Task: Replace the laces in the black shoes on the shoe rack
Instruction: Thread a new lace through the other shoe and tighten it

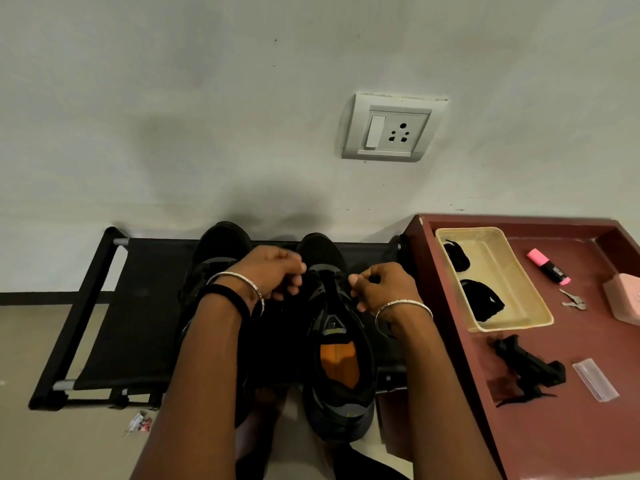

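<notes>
While the black shoe rack fills the lower left, the black shoes rest on it at lower centre; left hand and right hand curl over one's eyelets, seemingly pinching a lace too dark to see. Likely limp, light cord: grip near its stiff tip.

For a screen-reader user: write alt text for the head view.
A person's left hand and right hand, fingers curled, work at the lacing of a black shoe on a shoe rack. Beside it, a maroon table holds a beige tray of black laces and a pink highlighter.
</notes>
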